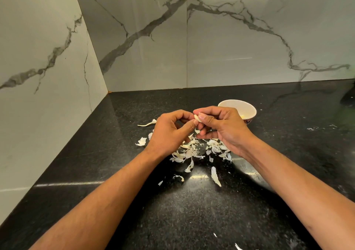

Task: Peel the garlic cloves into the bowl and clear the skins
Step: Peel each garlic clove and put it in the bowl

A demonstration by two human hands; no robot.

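Above skins (192,152): both hands (169,132) (221,127) pinch clove (196,117).

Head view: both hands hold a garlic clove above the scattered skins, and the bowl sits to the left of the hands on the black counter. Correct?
Not quite. The head view shows the bowl just behind the right hand, to the right of both hands, not left. The rest holds: left hand and right hand hold the garlic clove above the skins.
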